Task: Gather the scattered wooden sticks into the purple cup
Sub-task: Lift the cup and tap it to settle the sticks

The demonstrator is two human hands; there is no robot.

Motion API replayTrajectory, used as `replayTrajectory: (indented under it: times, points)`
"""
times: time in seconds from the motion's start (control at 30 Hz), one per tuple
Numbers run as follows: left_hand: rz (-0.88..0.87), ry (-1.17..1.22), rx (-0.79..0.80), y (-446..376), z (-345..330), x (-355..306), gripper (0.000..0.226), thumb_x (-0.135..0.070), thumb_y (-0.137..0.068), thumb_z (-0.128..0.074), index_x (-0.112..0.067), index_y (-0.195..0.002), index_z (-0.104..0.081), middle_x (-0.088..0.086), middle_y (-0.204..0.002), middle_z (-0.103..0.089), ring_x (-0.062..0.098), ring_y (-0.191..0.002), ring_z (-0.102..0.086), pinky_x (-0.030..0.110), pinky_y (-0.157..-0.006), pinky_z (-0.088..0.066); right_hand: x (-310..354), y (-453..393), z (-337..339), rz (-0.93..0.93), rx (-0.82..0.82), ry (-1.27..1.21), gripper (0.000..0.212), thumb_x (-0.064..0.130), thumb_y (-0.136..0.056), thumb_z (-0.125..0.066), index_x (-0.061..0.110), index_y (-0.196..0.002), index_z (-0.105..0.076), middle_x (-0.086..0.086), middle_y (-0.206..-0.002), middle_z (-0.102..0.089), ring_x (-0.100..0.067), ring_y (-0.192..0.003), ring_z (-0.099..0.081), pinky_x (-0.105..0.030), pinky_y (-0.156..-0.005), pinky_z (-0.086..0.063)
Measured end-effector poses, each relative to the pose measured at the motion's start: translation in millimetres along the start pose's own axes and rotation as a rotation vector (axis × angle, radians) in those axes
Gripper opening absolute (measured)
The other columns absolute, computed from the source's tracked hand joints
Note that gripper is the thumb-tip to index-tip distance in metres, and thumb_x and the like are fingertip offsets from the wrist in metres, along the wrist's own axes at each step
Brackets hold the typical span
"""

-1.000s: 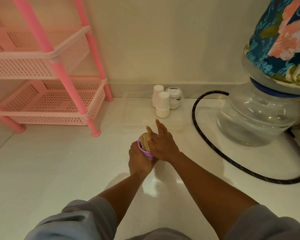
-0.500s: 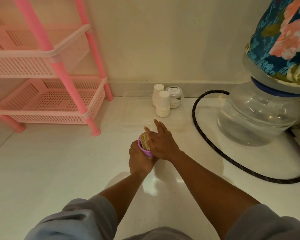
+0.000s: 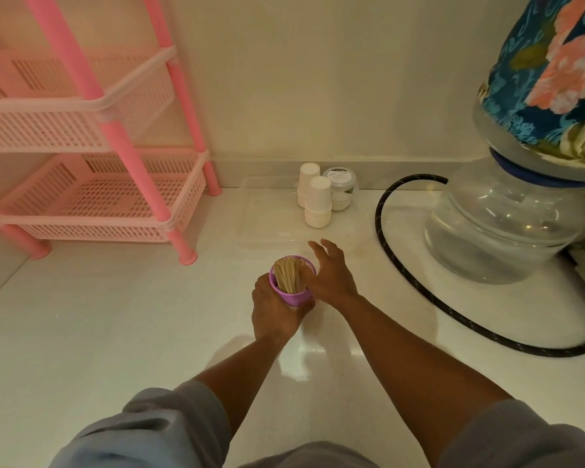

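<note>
The left hand (image 3: 273, 309) is wrapped around the near side and base of the purple cup (image 3: 293, 282), holding it tipped a little toward the camera on the white counter (image 3: 115, 332). The right hand (image 3: 331, 275) sits just beside the cup's right rim with fingers spread and loose, gripping nothing. Reading left to right: the pink rack (image 3: 92, 157) stands well off to the left, then the left hand and the cup, then the right hand, and past it the black hose (image 3: 382, 231) curling toward the clear water bottle (image 3: 507, 224). Behind the cup, near the wall, are stacked white paper cups (image 3: 318, 201) and a small jar (image 3: 341, 187).

The wooden sticks (image 3: 288, 276) stand bunched inside the cup, their long axes running up out of the mouth and leaning slightly back and left. No loose stick shows on the counter, so the gathering looks essentially done. The sticks lie directly between the two hands, with the open right hand the nearer one to their tops; any last tidying or pressing down would fall to it, while the left need only steady the cup or set it upright
</note>
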State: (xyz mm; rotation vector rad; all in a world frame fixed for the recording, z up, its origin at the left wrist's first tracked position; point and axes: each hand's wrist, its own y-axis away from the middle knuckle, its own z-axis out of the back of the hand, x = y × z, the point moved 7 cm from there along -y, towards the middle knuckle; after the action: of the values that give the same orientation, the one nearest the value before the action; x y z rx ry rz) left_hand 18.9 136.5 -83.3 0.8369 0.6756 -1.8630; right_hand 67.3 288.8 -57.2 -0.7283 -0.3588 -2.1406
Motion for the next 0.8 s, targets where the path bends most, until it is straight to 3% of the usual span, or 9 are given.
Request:
replayTrajectory:
  times: [0.43, 0.6, 0.8]
  points:
    - [0.023, 0.012, 0.03, 0.7, -1.4, 0.0, 0.094, -0.068, -0.058, -0.078, -0.031, -0.137, -0.042, -0.008, -0.132, -0.056, 0.016, -0.113, -0.058, 0.035, -0.094, -0.055, 10.1, 4.6, 2.1, 0.082, -0.045, 0.009, 0.06, 0.047, -0.092, -0.051, 0.039, -0.147, -0.03, 0.005, -0.158, -0.02, -0.016, -0.145, -0.022, -0.037, -0.107, -0.04]
    - [0.012, 0.022, 0.048, 1.6, -1.0, -0.9, 0.093, -0.068, -0.06, -0.077, -0.028, -0.137, -0.043, -0.006, -0.132, -0.056, 0.017, -0.114, -0.058, 0.034, -0.095, -0.055, 11.4, 6.3, 0.2, 0.091, -0.006, -0.068, 0.053, 0.05, -0.089, -0.052, 0.034, -0.14, -0.046, 0.006, -0.153, -0.029, -0.012, -0.142, -0.027, -0.036, -0.109, -0.037]
    - [0.001, 0.03, 0.044, 2.8, 1.9, -4.3, 0.094, -0.064, -0.058, -0.08, -0.024, -0.136, -0.046, -0.003, -0.13, -0.057, 0.018, -0.112, -0.058, 0.031, -0.094, -0.052, 16.3, 10.0, -3.9, 0.147, 0.022, -0.031, 0.05, 0.045, -0.092, -0.049, 0.032, -0.14, -0.046, 0.005, -0.153, -0.031, -0.013, -0.145, -0.02, -0.039, -0.114, -0.033]
